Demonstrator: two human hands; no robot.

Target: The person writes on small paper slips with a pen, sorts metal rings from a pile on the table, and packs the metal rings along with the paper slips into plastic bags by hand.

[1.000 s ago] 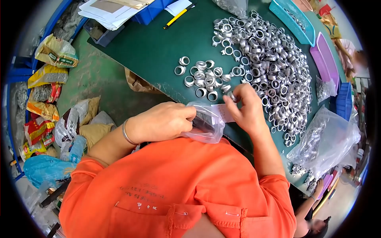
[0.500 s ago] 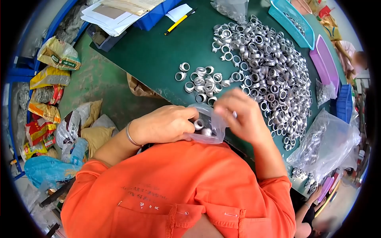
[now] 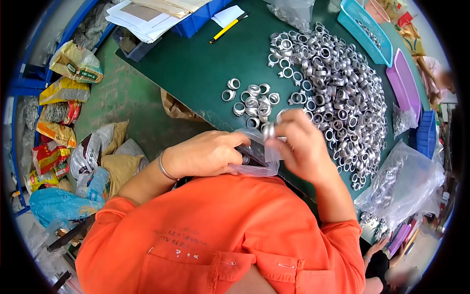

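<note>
My left hand (image 3: pixel 208 153) is closed on the rim of a clear plastic bag (image 3: pixel 259 169), held open against the front of my orange shirt. Inside the bag, a metal ring (image 3: pixel 246 159) partly shows. At the bag's mouth, my right hand (image 3: pixel 299 146) pinches a silver metal ring clamp (image 3: pixel 268 130) between thumb and fingers; motion blurs it a little. Another ring (image 3: pixel 280 116) shows at its fingertips. Just beyond the bag lies a small group of ring clamps (image 3: pixel 251 102), and a large heap of them (image 3: pixel 342 93) spreads to the right.
A yellow pen (image 3: pixel 225 30) and papers (image 3: pixel 142 22) lie at the back left of the green table (image 3: pixel 196 63). Turquoise (image 3: pixel 364 34) and purple baskets (image 3: pixel 404 88) line the right, near a filled plastic bag (image 3: pixel 396 181). Sacks (image 3: pixel 122 169) stand on the floor. Other people are at the right edge.
My right hand has moved slightly down and now shows a ring clamp at the bag's mouth. Fewer rings show inside the bag and in the small group. The view has shifted slightly.
</note>
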